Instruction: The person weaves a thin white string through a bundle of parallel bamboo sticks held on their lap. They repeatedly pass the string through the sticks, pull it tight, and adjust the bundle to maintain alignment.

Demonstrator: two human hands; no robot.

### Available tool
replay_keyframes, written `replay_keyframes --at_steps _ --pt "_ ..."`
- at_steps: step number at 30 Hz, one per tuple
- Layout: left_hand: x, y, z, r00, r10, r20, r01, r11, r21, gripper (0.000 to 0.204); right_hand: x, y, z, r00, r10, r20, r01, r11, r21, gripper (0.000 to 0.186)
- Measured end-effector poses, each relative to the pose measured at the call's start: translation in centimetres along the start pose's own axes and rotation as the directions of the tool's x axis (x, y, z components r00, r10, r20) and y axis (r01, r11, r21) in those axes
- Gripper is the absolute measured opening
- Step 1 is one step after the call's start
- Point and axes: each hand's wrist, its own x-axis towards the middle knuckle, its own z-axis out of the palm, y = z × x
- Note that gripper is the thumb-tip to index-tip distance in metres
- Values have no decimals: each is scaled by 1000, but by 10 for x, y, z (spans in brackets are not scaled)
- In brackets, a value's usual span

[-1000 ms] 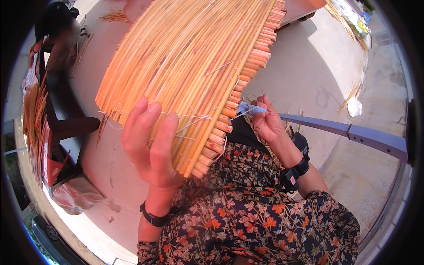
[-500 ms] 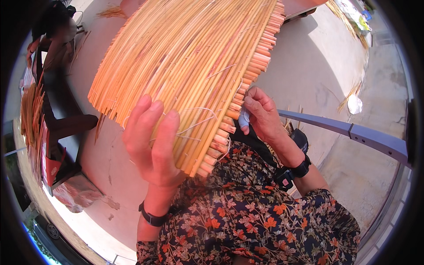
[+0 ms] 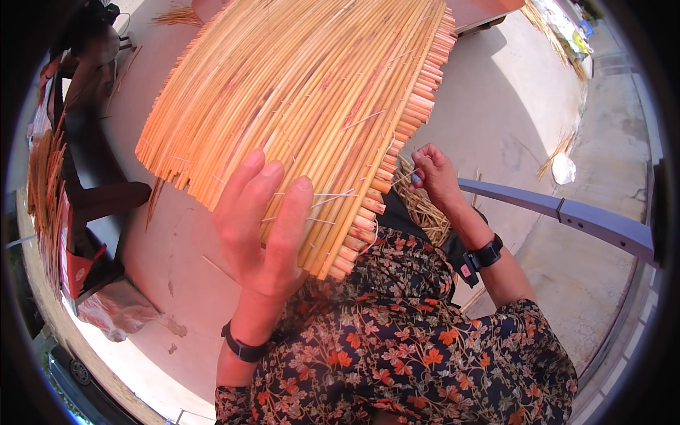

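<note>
Stalk mat [image 3: 297, 99] slanted up in front of the person's floral garment [image 3: 397, 340], its near end grasped by the left hand [image 3: 258, 234], whose fingers were spread over the upper face. The right hand [image 3: 435, 177] had just drawn away from the mat's edge, fingers pinched, apparently on the white thread [image 3: 326, 195], and the slack loop on the mat had straightened, suggesting a stitch was being pulled snug

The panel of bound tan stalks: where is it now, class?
In the head view, the panel spans the upper centre, with the left hand on its lower end.
</note>
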Motion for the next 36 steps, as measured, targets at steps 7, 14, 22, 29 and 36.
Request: replay_keyframes --at_steps 7,14,22,29,36 --pt "-8 -3 -13 902 72 425 12 981 -192 45 9 -11 1 996 -41 78 53 986 -159 18" --pt "-39 3 -47 911 -20 413 165 933 -321 96 1 13 1 998 30 47 -19 977 -212 18" --pt "14 -36 -62 906 -362 219 395 909 -135 71 7 48 -32 996 -85 -15 72 919 -387 17" --pt "-16 -39 -59 965 38 258 -63 994 86 46 18 97 -86 964 -253 80 84 9 -996 17" --pt "-64 -8 6 957 152 248 -148 988 -33 39 0 26 -16 859 -486 165 442 539 -717 18"
